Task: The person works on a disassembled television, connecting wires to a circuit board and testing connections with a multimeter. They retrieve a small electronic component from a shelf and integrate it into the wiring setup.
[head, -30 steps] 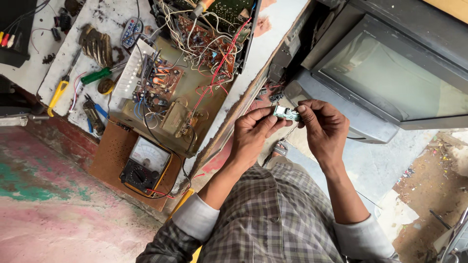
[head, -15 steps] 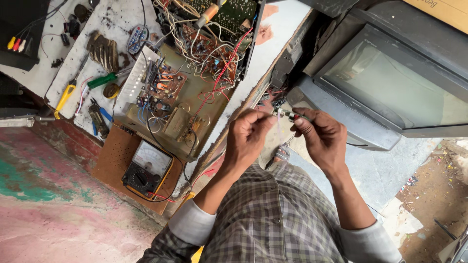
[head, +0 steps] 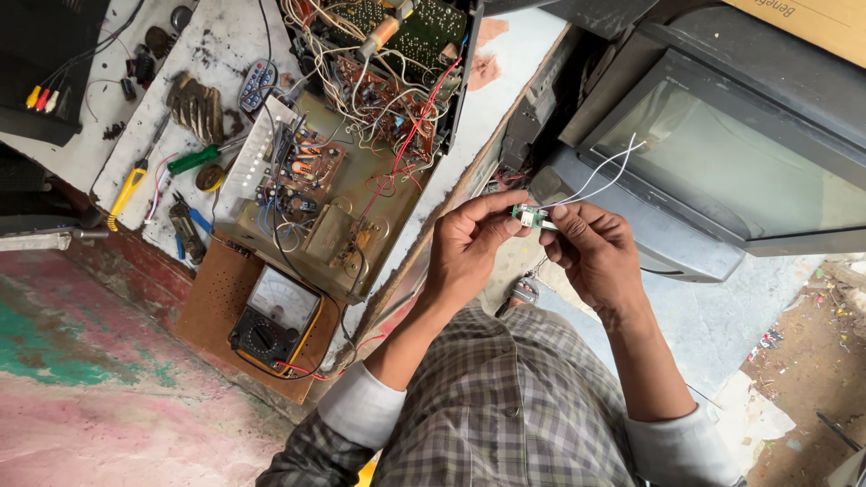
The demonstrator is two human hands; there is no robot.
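I pinch a small green circuit board (head: 529, 216) between both hands, above my lap and just near of the old television (head: 722, 162) on the right. My left hand (head: 469, 248) has a closed grip on its left end, my right hand (head: 591, 252) on the other. Thin white wires (head: 600, 176) rise from it, perhaps soldered on. The open amplifier chassis (head: 334, 198) lies on the table to the left.

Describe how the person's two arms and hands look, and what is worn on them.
Both hands, the left hand and the right hand, are bare, with no gloves, rings or watch visible. The forearms are uncovered. The grey-and-white checked shirt sleeves are rolled up to the elbows, showing a pale lining at the cuffs.
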